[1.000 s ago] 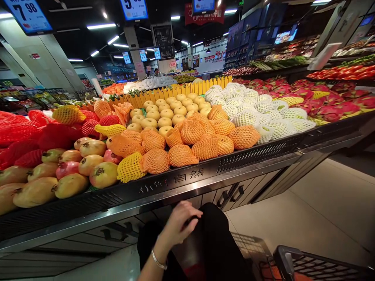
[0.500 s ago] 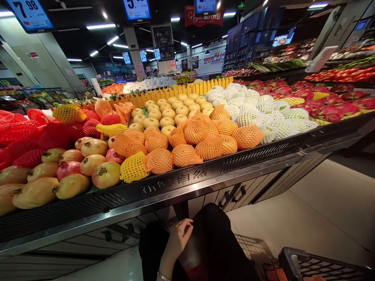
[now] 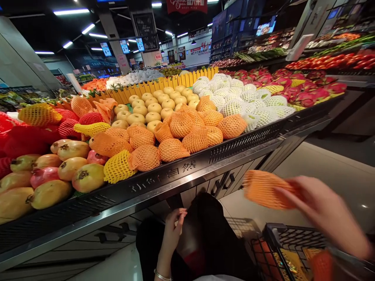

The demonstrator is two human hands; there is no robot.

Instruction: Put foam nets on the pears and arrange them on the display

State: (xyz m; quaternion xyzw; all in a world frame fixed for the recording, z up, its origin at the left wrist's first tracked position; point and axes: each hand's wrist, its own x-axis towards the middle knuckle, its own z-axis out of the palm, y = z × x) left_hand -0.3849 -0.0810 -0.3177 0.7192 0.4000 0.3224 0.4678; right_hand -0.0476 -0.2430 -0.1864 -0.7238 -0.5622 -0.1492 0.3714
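Right hand (image 3: 319, 207) clenched on an orange foam net (image 3: 265, 190), fingers pinching one end and the rest of the net hanging out ahead of them, the whole grip up over a wire shopping basket (image 3: 288, 234). Heavy blur across both, so perhaps only an empty net, perhaps a fruit inside. In the basket below, more orange netting and a shiny yellow packet (image 3: 290, 265), close under the hand and within easy drop.

Left hand (image 3: 174, 230) low against dark trousers (image 3: 211, 230), fingers curled, no telling whether they grasp anything, with a thin bangle (image 3: 161, 276) at the wrist.

Beyond, a steel-edged fruit stand (image 3: 125, 187), tilted toward the aisle for easy reach. Bare pears (image 3: 137, 111) penned by a yellow picket fence (image 3: 164, 84), orange-netted fruit (image 3: 143, 158) in a padded heap against bruising, mangoes (image 3: 49, 194) along the near edge.
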